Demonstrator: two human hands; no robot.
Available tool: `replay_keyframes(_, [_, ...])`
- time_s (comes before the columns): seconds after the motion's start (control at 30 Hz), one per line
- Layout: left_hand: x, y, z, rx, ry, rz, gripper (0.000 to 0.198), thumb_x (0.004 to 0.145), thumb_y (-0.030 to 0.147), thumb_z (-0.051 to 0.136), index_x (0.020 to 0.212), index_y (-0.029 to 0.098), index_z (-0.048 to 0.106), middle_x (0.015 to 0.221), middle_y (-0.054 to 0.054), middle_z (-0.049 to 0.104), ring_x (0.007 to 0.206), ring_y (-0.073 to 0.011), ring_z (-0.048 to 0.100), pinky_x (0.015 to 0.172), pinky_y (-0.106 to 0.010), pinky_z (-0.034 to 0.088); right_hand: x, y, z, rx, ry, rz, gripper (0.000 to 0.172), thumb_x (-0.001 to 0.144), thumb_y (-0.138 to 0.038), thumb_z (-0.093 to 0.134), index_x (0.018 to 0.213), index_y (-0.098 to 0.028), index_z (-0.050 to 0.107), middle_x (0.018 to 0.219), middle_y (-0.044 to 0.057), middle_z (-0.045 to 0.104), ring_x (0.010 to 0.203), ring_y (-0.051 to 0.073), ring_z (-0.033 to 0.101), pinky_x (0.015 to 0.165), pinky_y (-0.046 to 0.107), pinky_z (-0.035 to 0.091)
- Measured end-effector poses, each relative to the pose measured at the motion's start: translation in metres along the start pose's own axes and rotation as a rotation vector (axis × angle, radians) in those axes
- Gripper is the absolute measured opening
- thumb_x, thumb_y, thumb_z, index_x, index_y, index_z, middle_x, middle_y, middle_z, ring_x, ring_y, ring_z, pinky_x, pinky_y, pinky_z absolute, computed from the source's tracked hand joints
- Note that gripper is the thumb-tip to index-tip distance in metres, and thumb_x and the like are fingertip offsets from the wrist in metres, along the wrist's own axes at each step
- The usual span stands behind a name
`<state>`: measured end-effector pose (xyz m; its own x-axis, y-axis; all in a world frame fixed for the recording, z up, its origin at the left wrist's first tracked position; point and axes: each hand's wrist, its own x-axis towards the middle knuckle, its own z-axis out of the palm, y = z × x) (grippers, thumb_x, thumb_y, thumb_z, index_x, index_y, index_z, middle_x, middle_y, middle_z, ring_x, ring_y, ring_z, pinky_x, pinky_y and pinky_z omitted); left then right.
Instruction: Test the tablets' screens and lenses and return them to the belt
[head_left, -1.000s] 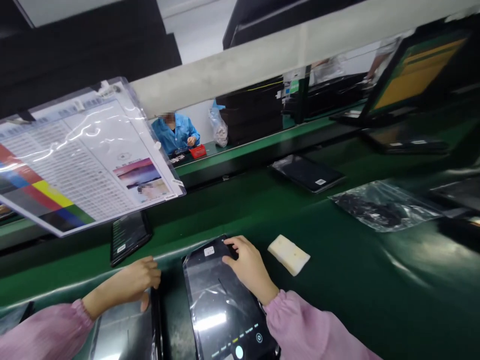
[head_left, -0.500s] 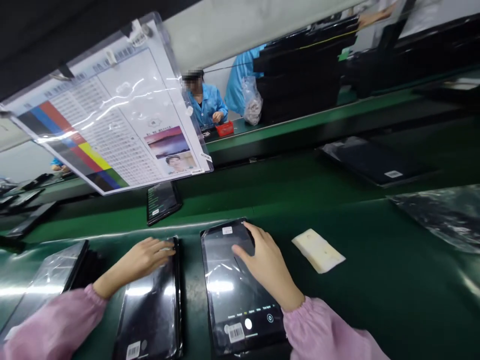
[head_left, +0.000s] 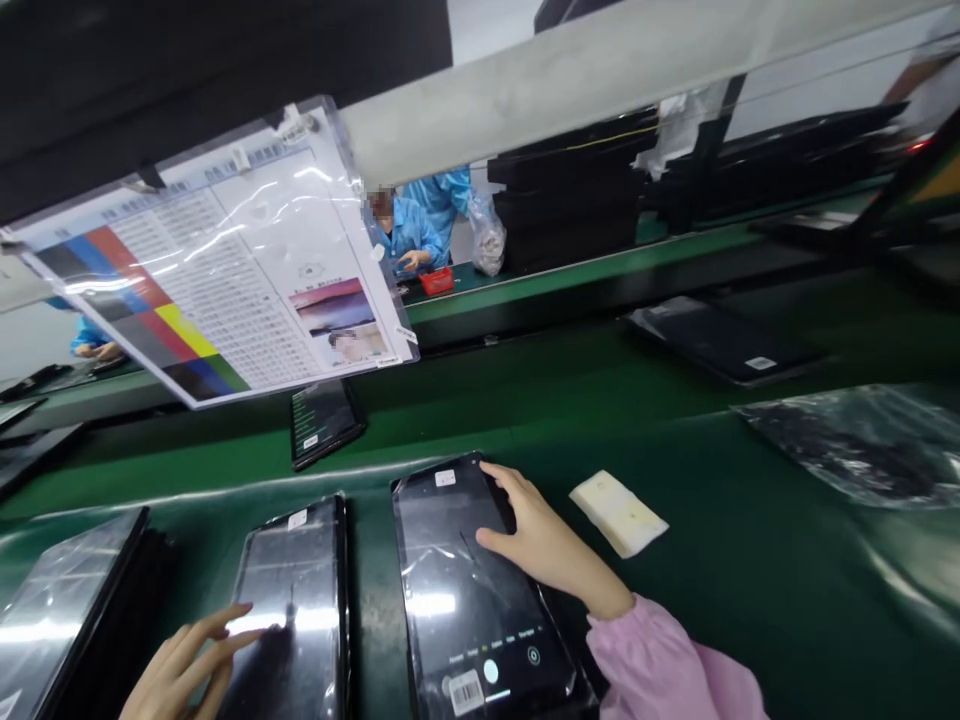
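Note:
Two tablets in clear film lie side by side on the green bench. The right tablet (head_left: 465,560) has a lit screen with a camera-style menu, a round white button and a barcode label low down. My right hand (head_left: 536,530) rests over its upper right edge, thumb and fingers apart, index fingertip by the top corner. Over the left side of the left tablet (head_left: 300,570), whose screen is dark, is my left hand (head_left: 195,660), fingers outstretched and holding nothing. Whether its fingertips touch the glass I cannot tell. The lower part of that tablet is partly hidden by the hand.
A stack of tablets (head_left: 75,580) stands at far left. A pale yellow sponge-like pad (head_left: 619,512) lies right of my right hand, with a clear plastic bag (head_left: 862,440) beyond. A colour-printed sheet (head_left: 225,260) hangs ahead. Another tablet (head_left: 326,420) lies behind; people in blue work across.
My left hand has moved from the top of the left tablet down toward its lower left side. My right hand stays at the right tablet's upper edge. The view has shifted slightly.

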<state>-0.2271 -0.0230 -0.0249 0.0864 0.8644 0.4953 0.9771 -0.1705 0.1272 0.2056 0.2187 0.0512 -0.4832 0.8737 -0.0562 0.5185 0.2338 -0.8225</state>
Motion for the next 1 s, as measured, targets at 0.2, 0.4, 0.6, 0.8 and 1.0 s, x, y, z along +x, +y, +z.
replay_keyframes(0.2, [0.009, 0.017, -0.015, 0.036, -0.062, -0.087, 0.024, 0.095, 0.023, 0.059, 0.106, 0.035, 0.077, 0.119, -0.004, 0.076, 0.095, -0.0245, 0.073, 0.081, -0.039, 0.058, 0.011, 0.01, 0.0, -0.032, -0.014, -0.088, 0.078, 0.08, -0.019, 0.067, 0.154, -0.02, 0.044, 0.16, 0.016, 0.043, 0.147, 0.033, 0.046, 0.118, 0.053, 0.045])
replay_keyframes(0.4, [0.024, 0.038, -0.025, 0.068, -0.112, -0.206, 0.03, 0.099, 0.017, 0.05, 0.105, 0.028, 0.078, 0.121, -0.007, 0.074, 0.099, -0.0232, 0.07, 0.087, -0.041, 0.056, 0.026, 0.034, 0.002, -0.008, 0.016, 0.013, 0.085, 0.082, -0.052, 0.071, 0.156, -0.022, 0.044, 0.148, 0.021, 0.055, 0.128, 0.04, 0.062, 0.102, 0.058, 0.057])
replay_keyframes(0.6, [0.028, 0.04, -0.024, 0.08, -0.09, -0.217, 0.036, 0.099, 0.009, 0.046, 0.112, 0.025, 0.074, 0.127, -0.009, 0.07, 0.102, -0.0211, 0.066, 0.089, -0.041, 0.053, 0.034, 0.048, 0.002, -0.023, -0.011, 0.122, 0.092, 0.076, -0.066, 0.074, 0.156, -0.033, 0.044, 0.149, 0.016, 0.057, 0.126, 0.039, 0.063, 0.098, 0.053, 0.057])
replay_keyframes(0.8, [0.038, 0.039, -0.018, 0.142, -0.154, -0.26, 0.038, 0.098, 0.007, 0.044, 0.11, 0.026, 0.076, 0.136, -0.01, 0.065, 0.108, -0.0248, 0.064, 0.089, -0.043, 0.052, 0.032, 0.044, 0.0, -0.018, -0.023, 0.075, 0.089, 0.076, -0.058, 0.076, 0.155, -0.029, 0.046, 0.15, 0.017, 0.056, 0.128, 0.038, 0.062, 0.098, 0.046, 0.058])
replay_keyframes(1.0, [0.047, 0.051, -0.028, 0.093, -0.104, -0.249, 0.04, 0.099, 0.005, 0.042, 0.12, 0.024, 0.071, 0.137, -0.011, 0.063, 0.113, -0.0237, 0.063, 0.094, -0.042, 0.051, 0.03, 0.035, 0.001, -0.006, -0.062, 0.145, 0.102, 0.074, -0.058, 0.077, 0.161, -0.026, 0.035, 0.161, 0.015, 0.045, 0.124, 0.034, 0.062, 0.082, 0.035, 0.062])
